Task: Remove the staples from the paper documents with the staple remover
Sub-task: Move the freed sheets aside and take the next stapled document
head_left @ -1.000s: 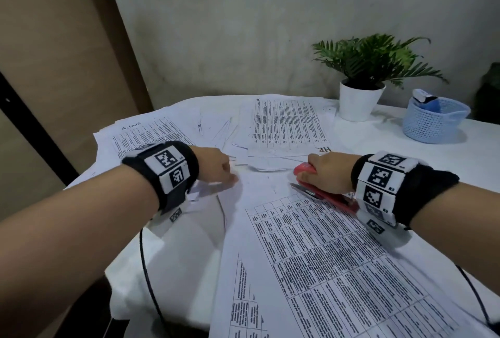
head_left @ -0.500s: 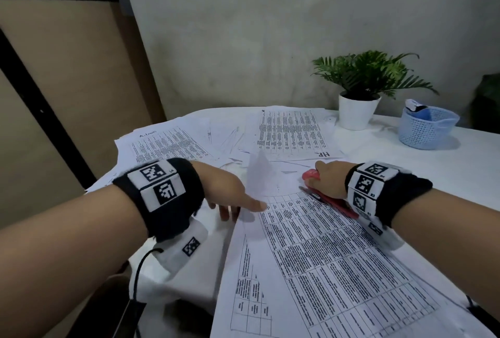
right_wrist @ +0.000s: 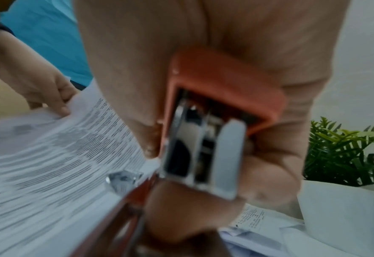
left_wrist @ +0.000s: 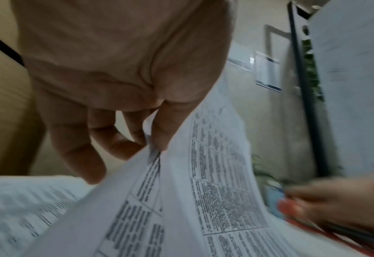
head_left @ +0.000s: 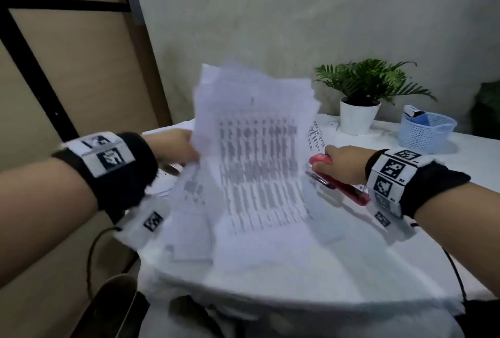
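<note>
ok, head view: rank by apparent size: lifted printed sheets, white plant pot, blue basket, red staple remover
1. Lifted printed sheets, by far the largest.
2. Blue basket and white plant pot: look alike, not ranked.
3. Red staple remover: partly hidden by the right hand, so its rank is unsure.

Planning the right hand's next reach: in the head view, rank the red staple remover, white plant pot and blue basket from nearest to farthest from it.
1. Red staple remover: gripped in the right hand.
2. White plant pot: behind the hand.
3. Blue basket: far right.

Black wristbands (head_left: 119, 175) with square-patterned markers
</note>
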`<state>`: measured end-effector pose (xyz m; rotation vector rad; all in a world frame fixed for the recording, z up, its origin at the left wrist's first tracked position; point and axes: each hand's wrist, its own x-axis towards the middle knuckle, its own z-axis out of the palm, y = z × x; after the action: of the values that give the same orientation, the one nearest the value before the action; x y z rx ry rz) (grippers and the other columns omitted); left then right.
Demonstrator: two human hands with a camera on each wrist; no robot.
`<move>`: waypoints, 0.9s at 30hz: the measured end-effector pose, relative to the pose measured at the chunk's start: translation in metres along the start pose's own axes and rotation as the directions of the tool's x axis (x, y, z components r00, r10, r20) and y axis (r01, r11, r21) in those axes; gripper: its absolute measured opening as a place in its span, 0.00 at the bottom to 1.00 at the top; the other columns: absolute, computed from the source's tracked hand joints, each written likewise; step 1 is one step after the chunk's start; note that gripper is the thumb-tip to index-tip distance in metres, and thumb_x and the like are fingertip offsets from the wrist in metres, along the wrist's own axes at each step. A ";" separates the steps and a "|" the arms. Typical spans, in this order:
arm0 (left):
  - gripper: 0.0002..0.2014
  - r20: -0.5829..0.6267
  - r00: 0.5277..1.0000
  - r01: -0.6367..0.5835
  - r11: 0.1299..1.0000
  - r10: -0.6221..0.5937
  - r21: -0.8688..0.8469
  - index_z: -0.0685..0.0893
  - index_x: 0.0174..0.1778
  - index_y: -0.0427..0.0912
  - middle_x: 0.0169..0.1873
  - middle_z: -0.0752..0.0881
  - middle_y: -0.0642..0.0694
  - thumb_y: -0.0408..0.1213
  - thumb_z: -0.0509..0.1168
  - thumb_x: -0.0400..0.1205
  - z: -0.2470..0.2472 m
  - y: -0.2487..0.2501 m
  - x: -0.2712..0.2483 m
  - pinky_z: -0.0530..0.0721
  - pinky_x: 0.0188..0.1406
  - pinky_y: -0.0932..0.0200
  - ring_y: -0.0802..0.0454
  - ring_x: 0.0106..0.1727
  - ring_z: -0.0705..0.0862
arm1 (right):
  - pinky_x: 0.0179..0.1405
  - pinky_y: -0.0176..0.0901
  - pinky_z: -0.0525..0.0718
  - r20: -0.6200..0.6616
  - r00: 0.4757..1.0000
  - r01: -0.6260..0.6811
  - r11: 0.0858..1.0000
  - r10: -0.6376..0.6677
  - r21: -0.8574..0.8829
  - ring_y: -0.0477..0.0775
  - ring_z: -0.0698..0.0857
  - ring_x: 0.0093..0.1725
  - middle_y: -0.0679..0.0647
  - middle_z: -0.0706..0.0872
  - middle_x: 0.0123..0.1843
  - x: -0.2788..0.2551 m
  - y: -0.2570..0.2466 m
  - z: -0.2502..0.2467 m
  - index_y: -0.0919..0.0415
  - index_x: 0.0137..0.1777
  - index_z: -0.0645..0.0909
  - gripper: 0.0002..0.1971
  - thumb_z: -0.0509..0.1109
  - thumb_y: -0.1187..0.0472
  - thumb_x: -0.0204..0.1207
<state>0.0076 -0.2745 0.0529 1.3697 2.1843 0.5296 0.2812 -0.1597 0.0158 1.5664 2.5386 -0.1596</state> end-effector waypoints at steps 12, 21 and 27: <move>0.15 -0.462 0.858 0.391 0.869 -0.225 0.302 0.77 0.64 0.19 0.62 0.79 0.24 0.23 0.57 0.83 -0.089 -0.048 0.097 0.73 0.52 0.48 0.30 0.65 0.78 | 0.63 0.47 0.72 0.062 0.998 -0.021 0.998 0.018 0.051 0.60 0.78 0.66 0.61 0.78 0.68 0.009 -0.002 0.014 0.62 0.69 0.67 0.25 0.51 0.42 0.83; 0.17 -0.559 0.829 0.357 0.760 0.010 0.543 0.74 0.64 0.34 0.63 0.76 0.30 0.33 0.61 0.79 -0.050 -0.024 0.154 0.73 0.62 0.41 0.32 0.66 0.75 | 0.64 0.49 0.74 0.155 0.988 -0.005 1.000 0.004 0.006 0.60 0.79 0.65 0.60 0.79 0.67 0.029 0.004 0.029 0.61 0.67 0.67 0.24 0.50 0.42 0.83; 0.20 -0.099 0.992 -0.010 0.811 0.083 0.585 0.86 0.52 0.40 0.58 0.86 0.38 0.53 0.64 0.76 0.029 0.035 0.215 0.79 0.63 0.48 0.39 0.60 0.83 | 0.59 0.47 0.73 0.173 0.984 0.045 0.999 -0.041 -0.018 0.60 0.78 0.64 0.61 0.79 0.66 0.032 0.000 0.027 0.62 0.67 0.66 0.23 0.49 0.45 0.85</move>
<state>-0.0289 -0.0633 0.0043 1.7349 2.5402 -0.0759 0.2693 -0.1357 -0.0169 1.4242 2.4329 -0.2597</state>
